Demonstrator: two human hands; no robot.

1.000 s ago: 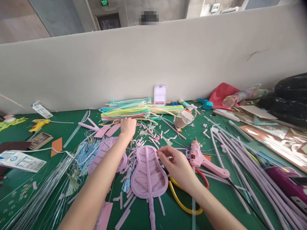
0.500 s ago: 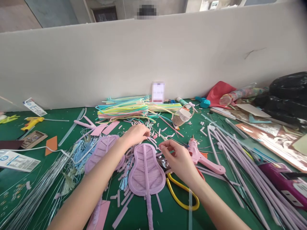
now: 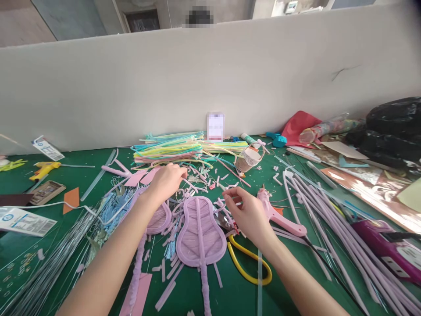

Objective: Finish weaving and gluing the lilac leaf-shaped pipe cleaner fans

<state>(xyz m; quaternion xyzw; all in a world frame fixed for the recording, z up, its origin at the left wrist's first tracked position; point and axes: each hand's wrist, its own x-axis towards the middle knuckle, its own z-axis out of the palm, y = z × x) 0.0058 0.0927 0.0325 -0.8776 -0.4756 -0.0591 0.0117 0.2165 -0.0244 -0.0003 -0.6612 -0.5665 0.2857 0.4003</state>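
Observation:
A purple leaf-shaped piece made of straws (image 3: 200,235) lies on the green mat in front of me, and a second one (image 3: 157,219) lies left of it, partly under my left arm. My left hand (image 3: 166,181) reaches over short cut straw bits near the pile of coloured straws (image 3: 171,151), fingers curled; what they pinch is hidden. My right hand (image 3: 248,213) hovers just right of the leaf's top, fingers bent in a pinch over small straw pieces. A pink glue gun (image 3: 279,215) lies right beside it.
Yellow-handled scissors (image 3: 248,267) lie under my right wrist. Long lilac tubes (image 3: 332,219) fan out on the right, thin wires (image 3: 49,263) on the left. A small paper basket (image 3: 248,160), a yellow glue gun (image 3: 44,169), paper sheets and a black bag (image 3: 394,127) crowd the table's edges.
My left hand pulled back from the coloured straw pile, swung right toward the leaf's top, then drew left again. My right hand rose slightly toward the scattered bits.

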